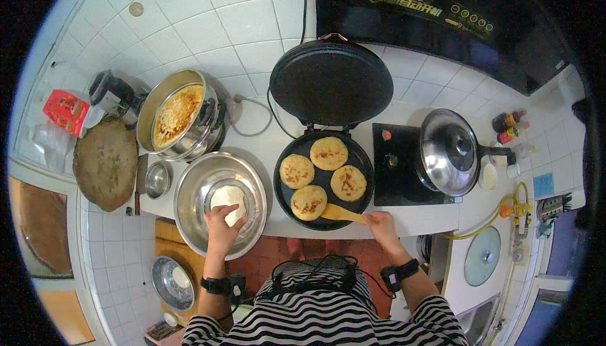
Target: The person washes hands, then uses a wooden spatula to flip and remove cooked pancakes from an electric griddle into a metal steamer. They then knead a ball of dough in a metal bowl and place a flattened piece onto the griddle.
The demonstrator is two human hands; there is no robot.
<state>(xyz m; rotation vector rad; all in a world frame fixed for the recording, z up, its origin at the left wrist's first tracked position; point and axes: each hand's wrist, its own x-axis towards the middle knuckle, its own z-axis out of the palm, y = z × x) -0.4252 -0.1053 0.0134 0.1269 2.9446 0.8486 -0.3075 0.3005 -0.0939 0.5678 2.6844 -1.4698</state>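
Observation:
My right hand (381, 227) grips the handle of a wooden spatula (342, 213). The spatula's blade meets the right edge of the nearest browned flatbread (308, 203); whether it reaches underneath is hidden. Several round flatbreads lie in the black lower plate (334, 220) of an electric griddle, whose round lid (331, 83) stands raised behind. Over the near part of a large steel bowl (191, 175), my left hand (223, 227) has thumb and fingers apart and holds nothing. Pale dough (227, 197) sits in that bowl, partly covered by the fingers.
Left of the griddle, a steel pot (177, 142) bears a large browned flatbread (179, 114). A small steel bowl (157, 180) and a round board (105, 166) are farther left. On the right, a lidded wok (450, 152) rests on a black cooktop (394, 166). A range hood (426, 29) overhangs the back.

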